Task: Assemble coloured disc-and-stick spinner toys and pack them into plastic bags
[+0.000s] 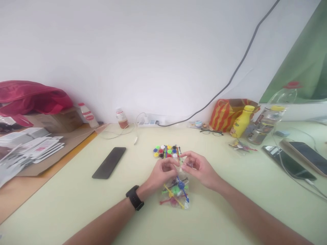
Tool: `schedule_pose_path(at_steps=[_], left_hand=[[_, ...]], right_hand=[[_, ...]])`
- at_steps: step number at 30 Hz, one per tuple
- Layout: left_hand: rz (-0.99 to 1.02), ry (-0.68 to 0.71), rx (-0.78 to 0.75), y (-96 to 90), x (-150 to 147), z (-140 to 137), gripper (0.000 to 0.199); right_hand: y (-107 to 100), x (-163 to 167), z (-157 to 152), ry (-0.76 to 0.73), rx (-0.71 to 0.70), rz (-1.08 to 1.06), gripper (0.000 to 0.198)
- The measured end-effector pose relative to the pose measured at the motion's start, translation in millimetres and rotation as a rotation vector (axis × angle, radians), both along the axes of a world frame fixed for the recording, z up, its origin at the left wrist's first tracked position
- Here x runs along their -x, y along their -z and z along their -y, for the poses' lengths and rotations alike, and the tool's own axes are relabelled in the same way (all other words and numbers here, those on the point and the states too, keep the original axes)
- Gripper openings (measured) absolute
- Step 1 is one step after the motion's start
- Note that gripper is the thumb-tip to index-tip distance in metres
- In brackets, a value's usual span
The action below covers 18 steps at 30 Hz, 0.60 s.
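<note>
My left hand (165, 172) has thumb and fingertips pinched at the upper end of a clear plastic bag (176, 199). Blue, yellow, green, red and black plastic arrow spinners (181, 184) lie inside the bag, which rests on the table. To its right, my right hand (200, 168) has curled fingers closed around something small, clear and shiny, too blurred to name. A small white bit shows by its thumb tip. Just beyond both hands are rows of coloured round pieces (161, 150) with thin coloured sticks between them, partly hidden by my fingers.
A black phone (109, 163) lies to the left. A power strip (148, 124) and glasses (211, 132) are along the wall. At the right stand a striped bag (221, 115), a yellow bottle (241, 122), a large clear bottle (265, 122) and two phones; another small bag (241, 147) lies nearby.
</note>
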State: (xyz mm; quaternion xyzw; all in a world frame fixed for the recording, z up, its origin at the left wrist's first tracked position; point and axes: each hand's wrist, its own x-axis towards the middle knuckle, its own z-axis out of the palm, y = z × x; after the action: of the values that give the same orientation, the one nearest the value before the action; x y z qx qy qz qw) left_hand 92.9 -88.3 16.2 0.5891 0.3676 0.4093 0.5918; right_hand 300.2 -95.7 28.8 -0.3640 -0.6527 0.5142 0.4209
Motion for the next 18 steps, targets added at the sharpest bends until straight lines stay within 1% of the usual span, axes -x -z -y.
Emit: schedule_pose_path(at_steps=[5,9,11,15,18], left_hand=[[0.044,-0.041,0.006,0.4,-4.0,2.6,0.016],[0.035,-0.04,0.009,-4.0,-3.8,3.4,0.022],[0.021,-0.043,-0.001,-5.7,-3.7,3.5,0.021],[0.013,-0.032,-0.02,-4.8,-3.2,3.6,0.023],[0.042,-0.011,0.011,-4.1,-0.7,3.5,0.027]], right_hand=[[0.2,6.2,5.3,0.002,-0.023,0.02,0.029],[-5.1,3.9,7.5,0.027,-0.055,0.021,0.03],[-7.3,2.4,8.1,0.029,-0.058,0.019,0.03],[-10.2,0.5,9.1,0.029,-0.058,0.021,0.031],[-10.7,-3.8,6.1,0.063,-0.06,0.012,0.03]])
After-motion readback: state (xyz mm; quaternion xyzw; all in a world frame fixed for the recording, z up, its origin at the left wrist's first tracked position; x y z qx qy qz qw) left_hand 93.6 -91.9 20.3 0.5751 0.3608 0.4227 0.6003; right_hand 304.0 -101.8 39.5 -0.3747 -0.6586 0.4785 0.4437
